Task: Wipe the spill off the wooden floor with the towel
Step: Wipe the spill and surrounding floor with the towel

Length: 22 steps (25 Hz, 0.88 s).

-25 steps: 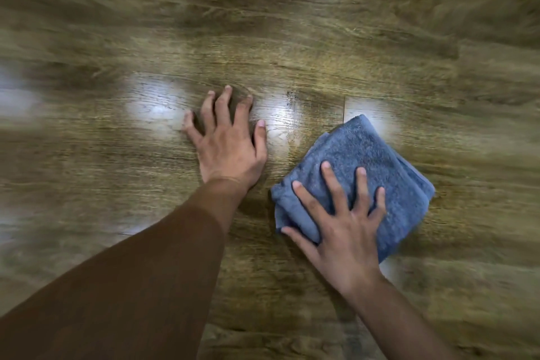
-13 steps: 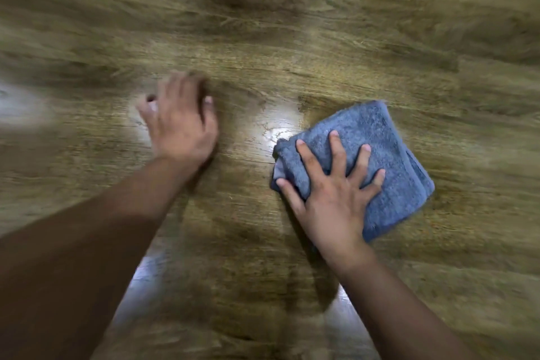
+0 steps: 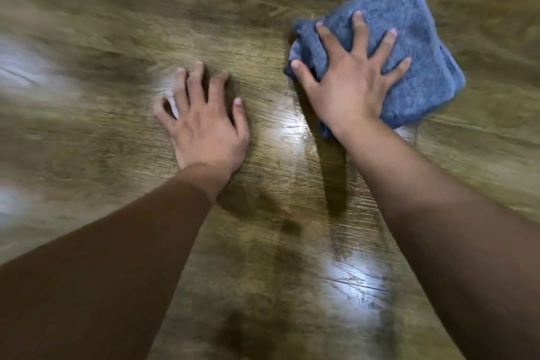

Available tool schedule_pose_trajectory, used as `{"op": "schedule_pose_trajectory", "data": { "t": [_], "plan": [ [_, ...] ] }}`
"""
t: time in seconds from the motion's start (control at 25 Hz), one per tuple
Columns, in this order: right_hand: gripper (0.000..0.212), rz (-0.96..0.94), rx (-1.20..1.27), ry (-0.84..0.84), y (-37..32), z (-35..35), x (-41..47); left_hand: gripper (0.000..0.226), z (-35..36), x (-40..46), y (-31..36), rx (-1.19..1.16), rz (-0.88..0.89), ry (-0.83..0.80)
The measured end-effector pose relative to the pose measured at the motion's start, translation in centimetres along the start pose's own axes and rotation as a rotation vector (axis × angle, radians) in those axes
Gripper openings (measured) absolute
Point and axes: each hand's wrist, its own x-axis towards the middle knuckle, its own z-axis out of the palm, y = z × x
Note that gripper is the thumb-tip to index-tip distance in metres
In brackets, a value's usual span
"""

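since the view is smeared by motion on the left, only glare patches show on that stretch of the wooden floor (image 3: 87, 131), nothing else readable there.

left hand (image 3: 204, 123): planted on the boards as a brace, fingers spread and bent a little at the knuckles, holding nothing. half a second ago it was blurred in mid-move further left; now it is sharp and set down again, close to where it sat a second ago.

between the hands: glossy wet-looking streak (image 3: 295, 126) just left of the right wrist, and a second shiny patch (image 3: 353, 280) nearer the body along a plank seam. can't tell liquid film from lamp reflection here, but the streak has an irregular edge, so i'd judge it residue.

right hand (image 3: 347, 79): flat on top of the folded blue towel (image 3: 415, 47), fingers splayed wide and straight, thumb at the towel's left edge, pressing down, not pinching. over the last second the towel has gone from beside the left hand to up and right, well away from the body, with the near-left corner bunched under the thumb.

reading: mid-stroke, outward push. sheen sits behind the towel, so the job isn't finished; a return pass over the streak and the near patch looks needed.
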Motion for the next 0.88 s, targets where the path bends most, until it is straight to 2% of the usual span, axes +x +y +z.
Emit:
{"op": "schedule_pose_trajectory", "data": {
  "t": [0.16, 0.28, 0.36, 0.48, 0.6, 0.72, 0.88],
  "plan": [
    [0.063, -0.02, 0.032, -0.039, 0.3, -0.8, -0.5, 0.048, -0.4, 0.1, 0.2, -0.005, -0.016, -0.013],
    [0.057, -0.148, 0.04, -0.036, 1.0, -1.0, -3.9, 0.049, -0.3, 0.1, 0.2, -0.016, -0.011, -0.012],
    [0.059, -0.256, 0.034, -0.029, 1.6, -0.9, -8.6, 0.049, -0.3, 0.2, 0.1, -0.019, -0.011, 0.004],
    [0.075, -0.329, 0.009, -0.027, 2.9, -0.4, -18.1, 0.049, -0.4, 0.0, 0.2, -0.019, -0.013, 0.001],
    [0.068, -0.309, 0.022, -0.037, 3.2, 0.3, -25.3, 0.05, -0.4, 0.2, -0.1, -0.022, -0.013, 0.004],
    [0.066, -0.291, 0.021, -0.047, 3.2, 0.9, -26.4, 0.049, -0.1, 0.2, -0.1, -0.01, -0.012, 0.001],
    [0.069, -0.222, 0.003, -0.04, 1.7, 0.5, -22.9, 0.049, -0.2, 0.3, -0.1, -0.029, -0.01, -0.003]
  ]
}}
